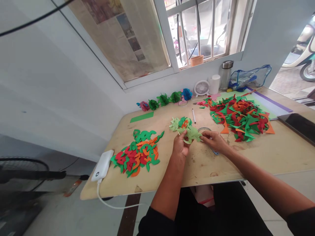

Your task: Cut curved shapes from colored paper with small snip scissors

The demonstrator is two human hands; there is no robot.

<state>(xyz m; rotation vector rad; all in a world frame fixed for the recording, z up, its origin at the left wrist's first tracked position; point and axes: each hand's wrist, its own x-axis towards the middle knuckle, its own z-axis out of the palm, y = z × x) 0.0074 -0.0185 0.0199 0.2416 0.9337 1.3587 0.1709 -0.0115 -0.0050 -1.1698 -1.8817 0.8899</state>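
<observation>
Between both hands, above the middle of the table, is a light green paper cutout [192, 134] with a curled, lobed outline. My left hand [181, 144] grips its left side between thumb and fingers. At its right edge, the fingertips of my right hand [214, 141] pinch it. Just beyond lie another pale green cutout [174, 124] and a green and orange paper piece [185, 122]. A pair of scissors [214, 151] lies under my right hand, partly hidden by it. A white pen [194, 116] rests farther back.
Left on the table [169, 170] is a pile of curved cutouts [137, 154]; at right, a heap of paper scraps [242, 114]. Folded paper figures [163, 99], a small fan [201, 88] and a glass bottle [225, 76] line the wall. A power bank [102, 165] sits at the left edge.
</observation>
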